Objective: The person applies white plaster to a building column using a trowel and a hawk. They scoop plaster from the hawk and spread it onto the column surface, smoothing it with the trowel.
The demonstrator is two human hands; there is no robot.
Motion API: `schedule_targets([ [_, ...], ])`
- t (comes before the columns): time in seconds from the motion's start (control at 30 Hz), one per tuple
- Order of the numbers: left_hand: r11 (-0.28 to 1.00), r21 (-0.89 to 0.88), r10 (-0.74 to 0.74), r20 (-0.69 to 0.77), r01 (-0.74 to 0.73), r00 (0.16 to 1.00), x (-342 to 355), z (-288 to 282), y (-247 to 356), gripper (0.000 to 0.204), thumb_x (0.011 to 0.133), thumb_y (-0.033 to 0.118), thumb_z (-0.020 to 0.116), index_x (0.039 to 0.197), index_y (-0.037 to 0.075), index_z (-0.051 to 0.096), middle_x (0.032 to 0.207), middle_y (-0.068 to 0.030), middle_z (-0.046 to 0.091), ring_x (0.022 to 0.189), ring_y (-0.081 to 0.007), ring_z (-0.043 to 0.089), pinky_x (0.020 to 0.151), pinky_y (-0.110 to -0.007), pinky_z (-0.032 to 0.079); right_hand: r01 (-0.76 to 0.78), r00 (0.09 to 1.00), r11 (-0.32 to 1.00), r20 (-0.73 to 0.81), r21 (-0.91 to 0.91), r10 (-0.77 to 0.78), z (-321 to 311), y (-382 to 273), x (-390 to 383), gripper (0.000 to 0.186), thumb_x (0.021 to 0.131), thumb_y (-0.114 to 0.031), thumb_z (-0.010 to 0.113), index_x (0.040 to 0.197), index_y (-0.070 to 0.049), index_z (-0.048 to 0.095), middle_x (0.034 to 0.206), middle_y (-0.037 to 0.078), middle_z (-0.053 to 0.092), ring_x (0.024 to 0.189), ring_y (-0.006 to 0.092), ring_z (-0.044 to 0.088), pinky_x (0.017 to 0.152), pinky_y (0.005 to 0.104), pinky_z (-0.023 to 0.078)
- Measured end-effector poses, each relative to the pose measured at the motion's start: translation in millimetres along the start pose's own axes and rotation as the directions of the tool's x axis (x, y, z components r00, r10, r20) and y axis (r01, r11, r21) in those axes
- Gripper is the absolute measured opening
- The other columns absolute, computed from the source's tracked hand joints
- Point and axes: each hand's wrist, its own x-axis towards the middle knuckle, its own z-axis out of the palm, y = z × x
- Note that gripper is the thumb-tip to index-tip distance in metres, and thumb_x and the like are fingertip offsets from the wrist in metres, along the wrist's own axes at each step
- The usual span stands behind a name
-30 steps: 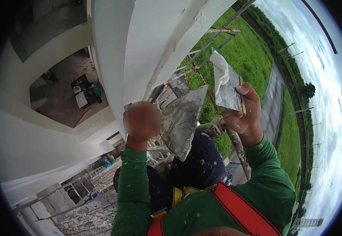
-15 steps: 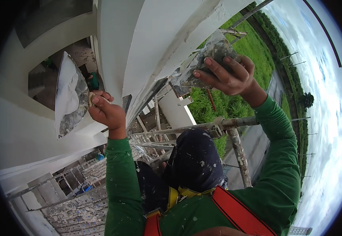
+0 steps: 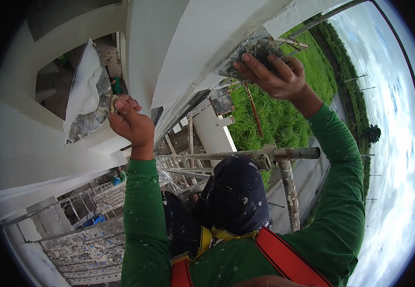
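My left hand [image 3: 132,125] is closed on the edge grip of a thin plaster hawk [image 3: 77,128], a smeared grey sheet. White wet putty [image 3: 87,88] covers much of the sheet, which is tilted steeply. Up at the right, my right hand [image 3: 278,79] presses a flat, stained metal putty blade [image 3: 251,48] along the lower edge of the white wall ledge [image 3: 202,52]. Its fingers are spread over the back of the blade, with the thumb hidden. Rough putty marks run along the ledge near the blade.
A scaffold pipe [image 3: 296,153] crosses in front of my knees, joined to an upright pole [image 3: 289,196]. Far below lie perforated, plaster-spattered scaffold planks [image 3: 85,248], grass [image 3: 274,124] and a road [image 3: 279,191]. Red harness straps [image 3: 288,258] cross my green top. A white wall [image 3: 21,138] stands on the left.
My left hand and the hawk have risen a little. The right hand has moved slightly upward with the blade, which now lies flatter against the ledge.
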Motion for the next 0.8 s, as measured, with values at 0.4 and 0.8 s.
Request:
schedule_targets([
  [0.4, 0.998, 0.002, -0.063, 0.034, 0.063, 0.997, -2.5, -4.5, -7.9, 0.046, 0.105, 0.043, 0.044, 0.085, 0.002, 0.054, 0.073, -0.0039, 0.053, 0.065, -0.0115, 0.049, 0.057, -0.026, 0.042, -0.043, 0.997, 0.998, 0.064, 0.039, 0.041, -0.4, -2.4, 1.2, 0.042, 0.088, -0.046, 0.066, 0.129, -0.048, 0.06, 0.138, -0.021, 0.051, 0.109, 0.0094, 0.048, 0.097, 0.0314, 0.039],
  [0.8, 1.0, 0.012, -0.023, 0.012, 0.023, 1.0, -3.3, 1.7, -3.4, 0.046, 0.104, 0.031, 0.045, 0.073, -0.002, 0.054, 0.061, -0.0034, 0.05, 0.056, -0.0104, 0.046, 0.051, -0.026, 0.038, -0.042, 0.998, 0.998, 0.046, 0.047, 0.04, 3.2, -2.3, 1.6, 0.041, 0.088, -0.051, 0.066, 0.128, -0.045, 0.062, 0.137, -0.02, 0.051, 0.108, 0.0099, 0.05, 0.101, 0.0335, 0.04],
])
